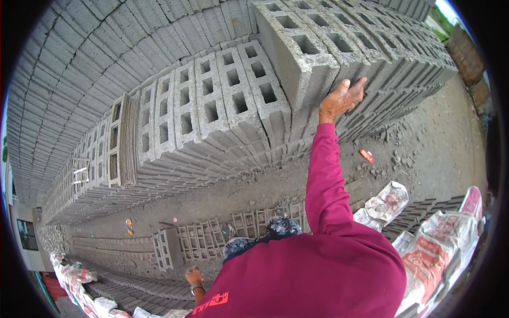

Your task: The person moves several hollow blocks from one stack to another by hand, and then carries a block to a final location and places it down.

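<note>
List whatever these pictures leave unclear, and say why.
All in the head view:
Right hand: its contact with the concrete blocks is hidden behind the hand itself.
Left hand: too small to tell whether it holds anything.
Patterned trousers: mostly hidden by the maroon top.
Back block wall: cut off by the picture's rim.
Orange litter: too small to identify.

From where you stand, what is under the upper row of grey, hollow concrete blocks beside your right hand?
Beneath the upper row, by the right hand, lower grey concrete blocks show their side edges; their top faces are covered.
</note>
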Demonstrator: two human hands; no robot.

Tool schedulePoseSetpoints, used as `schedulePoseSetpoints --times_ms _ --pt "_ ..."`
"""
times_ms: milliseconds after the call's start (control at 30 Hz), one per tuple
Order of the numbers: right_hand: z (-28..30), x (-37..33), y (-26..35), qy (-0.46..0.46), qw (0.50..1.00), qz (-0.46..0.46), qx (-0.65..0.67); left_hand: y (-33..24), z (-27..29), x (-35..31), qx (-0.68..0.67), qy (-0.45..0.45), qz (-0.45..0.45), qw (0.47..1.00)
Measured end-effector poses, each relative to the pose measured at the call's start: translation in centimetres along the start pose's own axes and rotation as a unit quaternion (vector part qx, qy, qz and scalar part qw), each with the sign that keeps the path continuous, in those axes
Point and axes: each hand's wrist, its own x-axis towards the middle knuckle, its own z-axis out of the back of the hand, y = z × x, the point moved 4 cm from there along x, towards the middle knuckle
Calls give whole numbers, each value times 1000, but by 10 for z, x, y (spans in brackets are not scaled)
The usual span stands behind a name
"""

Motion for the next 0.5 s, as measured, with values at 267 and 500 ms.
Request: schedulePoseSetpoints --times_ms 267,500 --pt "26 -17 6 34 997 -35 67 9 41 -3 205 -78 -124 968" --pt "128 -200 -184 559 820 -43 -116 108 81 23 208 -92 53 972"
